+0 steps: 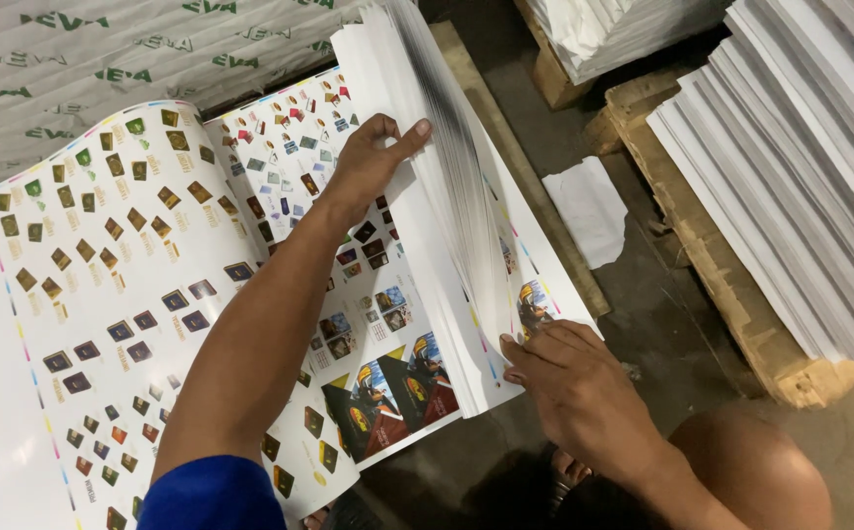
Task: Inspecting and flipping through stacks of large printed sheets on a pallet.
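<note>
While your left hand (366, 167) presses against the side of the lifted paper stack (446, 186), its fingers (402, 137) are curled narrow and the thumb lies flat on the sheets. Your right hand (569, 378) sits at about 5 o'clock, with its fingers (525, 348) pinching the near corner of the same stack. The stack stands in the middle of the view. Its long side runs from 12 o'clock down toward 5 o'clock, and the sheet edges fan out and look blurry.

One big printed sheet (132, 294) lies open at 9 o'clock, covered with many small coloured pictures. You have two hands on the paper, and there is one stack between them.

At 3 o'clock one tall pile of white sheets (800, 167) rests on a wooden pallet (721, 285). One loose scrap of white paper (592, 211) lies on the floor (662, 324) between the pallet and your stack. A wrapped bundle (74, 69) sits at 11 o'clock.
</note>
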